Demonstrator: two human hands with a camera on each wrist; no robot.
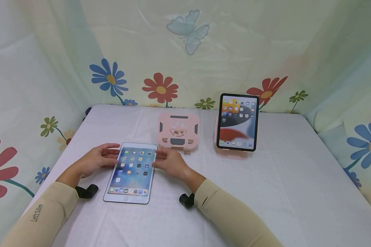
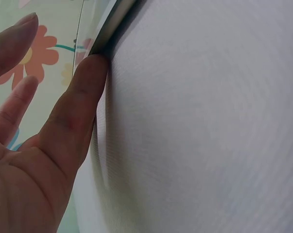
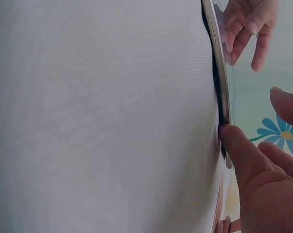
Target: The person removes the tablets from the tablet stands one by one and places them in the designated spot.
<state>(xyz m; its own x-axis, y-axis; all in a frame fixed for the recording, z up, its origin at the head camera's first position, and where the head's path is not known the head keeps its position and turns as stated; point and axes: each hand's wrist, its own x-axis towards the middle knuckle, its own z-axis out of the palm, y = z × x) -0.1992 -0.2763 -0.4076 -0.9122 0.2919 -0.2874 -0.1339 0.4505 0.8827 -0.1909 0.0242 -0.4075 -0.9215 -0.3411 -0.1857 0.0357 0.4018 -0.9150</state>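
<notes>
Fingers straight on both hands: left hand [image 1: 97, 158] & right hand [image 1: 170, 162] touch white tablet [image 1: 131, 171], flat on table [image 1: 266, 192]. Wrist views alone show fingertips [image 3: 230, 133] at its thin edge.

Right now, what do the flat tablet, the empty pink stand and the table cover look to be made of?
Flat tablet: glossy glass front with white bezel; its edge looks like satin silver metal, likely aluminium. Both hands, left and right, touch its sides. Empty pink stand: matte, cut-out panel, probably moulded plastic, though painted metal is possible. Table cover: white woven cloth; fine weave and creases show.
</notes>
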